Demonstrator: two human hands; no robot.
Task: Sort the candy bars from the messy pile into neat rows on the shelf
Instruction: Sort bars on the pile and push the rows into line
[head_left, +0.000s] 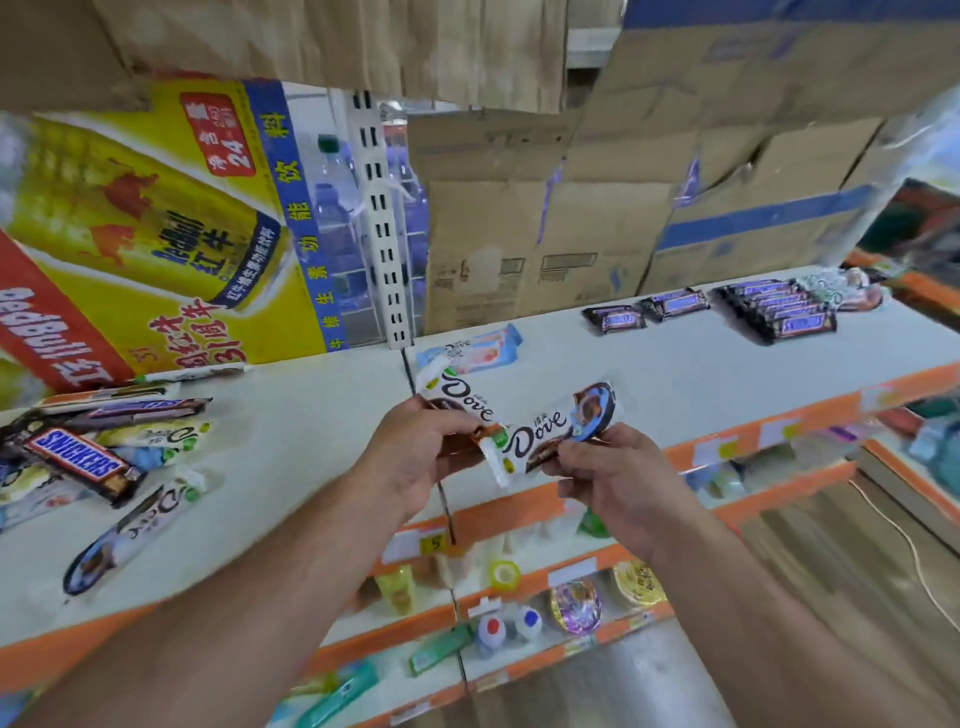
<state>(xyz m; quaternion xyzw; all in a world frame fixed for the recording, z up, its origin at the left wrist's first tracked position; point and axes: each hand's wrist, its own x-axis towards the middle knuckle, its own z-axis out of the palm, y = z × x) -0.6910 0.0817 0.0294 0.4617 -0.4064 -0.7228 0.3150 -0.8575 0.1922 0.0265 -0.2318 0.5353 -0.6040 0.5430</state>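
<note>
Two white Dove bars hang above the front edge of the white shelf (727, 374). My left hand (415, 457) grips one Dove bar (462, 400) by its lower end. My right hand (613, 478) pinches the other Dove bar (556, 431), which slants up to the right. A messy pile (98, 452) of Snickers and Dove bars lies on the shelf at the left, and a single Dove bar (135, 530) lies in front of it. At the back right, Snickers bars (779, 309) lie in a row, with two more Snickers bars (644, 309) beside them. A pink-and-blue bar (472, 348) rests behind my hands.
Cardboard boxes (545, 234) stand along the back of the shelf. A yellow Red Bull carton (156, 234) stands at the back left. A slotted upright (384, 234) divides the two shelf sections. Lower orange-edged shelves (519, 597) hold small goods below my arms.
</note>
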